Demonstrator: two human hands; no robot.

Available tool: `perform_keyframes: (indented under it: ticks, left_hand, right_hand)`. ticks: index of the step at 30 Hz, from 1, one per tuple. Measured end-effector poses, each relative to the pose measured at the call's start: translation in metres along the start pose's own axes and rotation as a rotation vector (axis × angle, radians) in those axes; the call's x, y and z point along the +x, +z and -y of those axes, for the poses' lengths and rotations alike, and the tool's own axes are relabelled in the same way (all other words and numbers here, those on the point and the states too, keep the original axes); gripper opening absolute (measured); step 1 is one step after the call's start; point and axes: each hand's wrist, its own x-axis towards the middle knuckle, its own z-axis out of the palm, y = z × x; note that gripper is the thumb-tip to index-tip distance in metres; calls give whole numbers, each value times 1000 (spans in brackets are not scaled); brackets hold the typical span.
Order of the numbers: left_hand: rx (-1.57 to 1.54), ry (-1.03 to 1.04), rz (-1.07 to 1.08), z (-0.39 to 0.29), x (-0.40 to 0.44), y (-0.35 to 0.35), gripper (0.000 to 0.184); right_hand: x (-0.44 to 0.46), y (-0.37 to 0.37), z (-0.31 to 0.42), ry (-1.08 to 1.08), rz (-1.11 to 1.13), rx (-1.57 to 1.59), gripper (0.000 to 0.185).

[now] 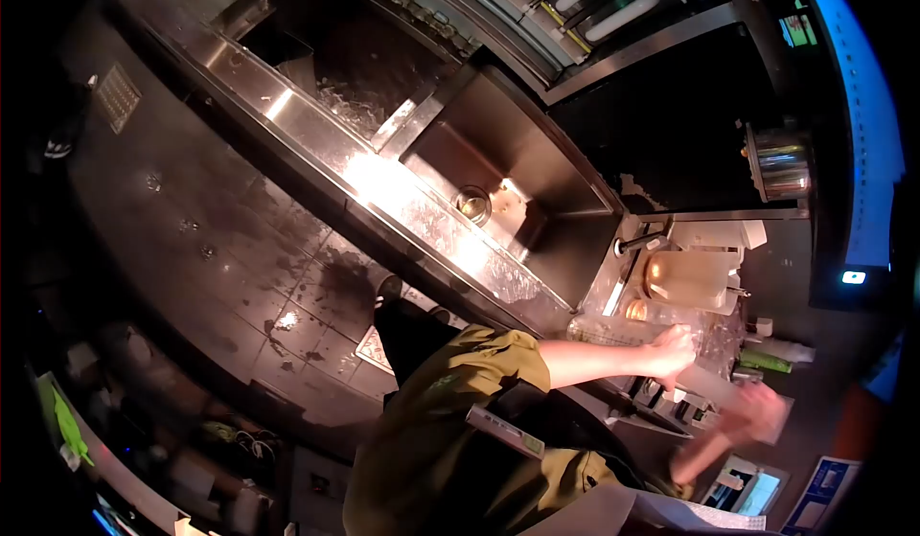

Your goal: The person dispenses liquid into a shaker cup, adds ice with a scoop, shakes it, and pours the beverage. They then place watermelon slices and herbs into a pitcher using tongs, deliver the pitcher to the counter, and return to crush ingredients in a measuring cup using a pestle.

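Observation:
My left hand (668,356) is closed round one end of a pale, see-through, elongated thing (710,386), whose kind I cannot make out. At its other end is my right hand (757,413), smeared by motion, with its fingers seemingly wrapped round it. Both hands are above the counter. Near my left hand lies a clear, shallow tray-like thing (604,328). A pitcher of light brown liquid (692,279) stands beyond it. A green-and-white packet (767,360) lies near my right hand.
A steel sink (565,249) with a round drain basket (472,205) is set into the counter. A metal pot (778,165) stands at the far right. The tiled floor (240,277) looks wet. A small touchscreen device (757,488) is close to my right arm.

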Motion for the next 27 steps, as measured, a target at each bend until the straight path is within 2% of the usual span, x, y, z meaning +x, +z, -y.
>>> perform_keyframes:
  ticks: [1,2,3,4,5,7,9,11,14,16,17,19,21,22,23,24,25,26,27]
  left_hand:
    - [-7,-7,-27,1,0,-1,42]
    - [-24,-12,-52,-1,1,0,41]
    - [-41,-15,-63,-3,-1,0,40]
    - [-61,0,24,-3,-2,-17,40]
    - [-48,-3,13,1,-2,-20,40]
    - [-39,15,2,-1,-3,-18,40]
    - [-82,3,-24,3,-4,-19,42]
    - [-16,21,8,0,-4,-26,40]
    - [-105,76,13,1,-4,-34,38]
    - [-151,54,10,-1,-2,-41,35]
    - [-133,69,43,-1,-1,-44,34]
    - [-112,86,121,-1,0,-54,32]
    - [-301,250,148,6,4,-41,36]
    - [-293,140,349,-5,8,-61,42]
    - [-254,210,310,6,7,-51,44]
    - [-280,140,399,4,13,-64,45]
    - [-254,81,569,2,20,-77,46]
    - [-243,74,606,-1,24,-82,44]
    - [-283,187,530,7,21,-74,45]
  right_hand:
    - [-15,1,-50,-18,-21,-103,16]
    - [-15,-7,-54,-4,-52,0,18]
    - [-10,2,-48,46,-47,16,18]
    - [-5,23,-21,33,-138,-67,19]
    - [5,42,13,29,-219,-147,21]
    - [-1,16,21,105,10,125,15]
    - [-35,26,-64,98,-43,77,16]
    - [-31,28,-60,53,-121,64,17]
    - [-14,7,-1,-58,11,39,19]
    - [-28,34,-42,-71,-54,42,20]
    - [-40,39,-87,-9,-107,156,21]
    - [-35,43,-63,60,-155,130,25]
    - [-15,28,-4,-78,30,135,23]
    - [-21,45,-7,-166,-120,19,27]
    - [-28,62,-11,-234,-283,-109,31]
    - [-42,48,-45,-177,-251,-366,29]
    - [-44,48,-51,-92,-215,-325,28]
    - [-46,48,-56,-6,-181,-287,27]
    - [-39,56,-35,77,-149,41,27]
